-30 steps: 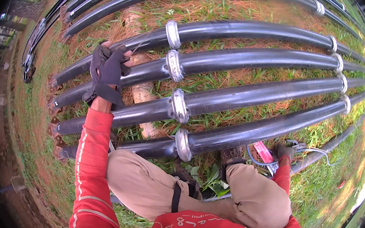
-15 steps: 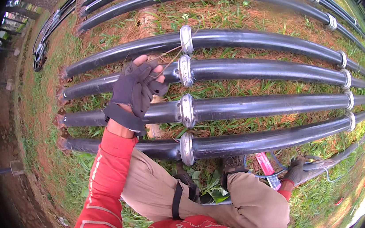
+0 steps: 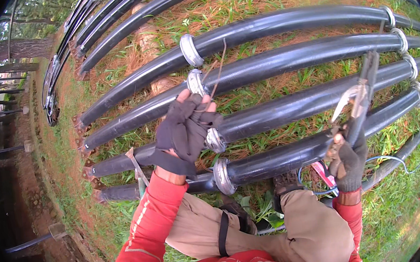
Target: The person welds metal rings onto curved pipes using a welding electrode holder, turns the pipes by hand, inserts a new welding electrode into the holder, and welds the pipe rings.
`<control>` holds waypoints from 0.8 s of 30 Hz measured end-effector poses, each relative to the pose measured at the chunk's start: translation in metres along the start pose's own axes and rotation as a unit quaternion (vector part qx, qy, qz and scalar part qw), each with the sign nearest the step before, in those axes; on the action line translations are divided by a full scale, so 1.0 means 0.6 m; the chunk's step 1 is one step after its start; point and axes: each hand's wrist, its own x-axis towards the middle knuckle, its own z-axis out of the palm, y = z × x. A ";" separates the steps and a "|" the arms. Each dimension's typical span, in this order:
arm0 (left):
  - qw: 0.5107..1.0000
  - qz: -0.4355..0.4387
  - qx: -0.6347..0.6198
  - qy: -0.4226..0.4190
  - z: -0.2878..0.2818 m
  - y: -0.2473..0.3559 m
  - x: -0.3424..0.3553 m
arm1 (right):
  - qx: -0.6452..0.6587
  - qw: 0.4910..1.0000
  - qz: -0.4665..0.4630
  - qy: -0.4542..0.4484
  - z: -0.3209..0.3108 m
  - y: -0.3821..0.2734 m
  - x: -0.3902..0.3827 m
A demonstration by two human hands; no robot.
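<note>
My left hand point(image 3: 188, 125), in a dark fingerless glove, is closed on thin brownish rods point(image 3: 220, 66) over the metal collar point(image 3: 196, 84) of a black pipe point(image 3: 294, 57). My right hand point(image 3: 348, 160), in a darker glove, grips a long dark clamp tool point(image 3: 361, 97) with a pale metal lever, raised diagonally over the pipes at the right. Another collar point(image 3: 223, 176) sits on the nearest pipe, between my hands. A hammer-like tool point(image 3: 137, 168) stands behind my left wrist, partly hidden.
Several parallel pipes point(image 3: 280, 16) with collars lie across a wooden log point(image 3: 148, 45) on grass and pine needles. Dark cables point(image 3: 51, 104) lie at the back left. A red-and-white package point(image 3: 321, 172) and blue hose point(image 3: 397, 158) are near my knees point(image 3: 309, 223).
My right hand has risen from beside the package with the clamp tool. My left hand has moved right and toward me, holding the rods. The view has turned.
</note>
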 end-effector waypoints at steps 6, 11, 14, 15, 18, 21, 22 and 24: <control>0.992 -0.101 -0.074 -0.023 0.033 -0.098 -0.083 | -0.042 0.985 0.078 -0.146 0.094 0.005 -0.019; 0.971 -0.191 -0.142 -0.038 0.031 -0.135 -0.139 | -0.194 0.953 -0.044 -0.228 0.144 0.013 -0.026; 0.970 -0.201 -0.122 -0.064 0.004 -0.149 -0.144 | -0.262 0.934 -0.056 -0.237 0.161 0.011 -0.037; 0.974 -0.188 -0.111 -0.053 0.001 -0.154 -0.148 | -0.195 0.954 -0.016 -0.226 0.168 0.013 -0.041; 0.968 -0.214 -0.100 -0.081 -0.014 -0.160 -0.161 | -0.094 0.974 0.046 -0.201 0.182 0.027 -0.046; 0.968 -0.210 -0.082 -0.111 -0.022 -0.156 -0.173 | -0.189 0.953 -0.003 -0.235 0.183 0.037 -0.039; 0.969 -0.212 -0.046 -0.119 -0.020 -0.151 -0.175 | -0.196 0.951 -0.001 -0.240 0.186 0.038 -0.040; 0.969 -0.177 0.076 -0.156 -0.033 -0.132 -0.167 | -0.211 0.943 0.003 -0.258 0.191 0.047 -0.045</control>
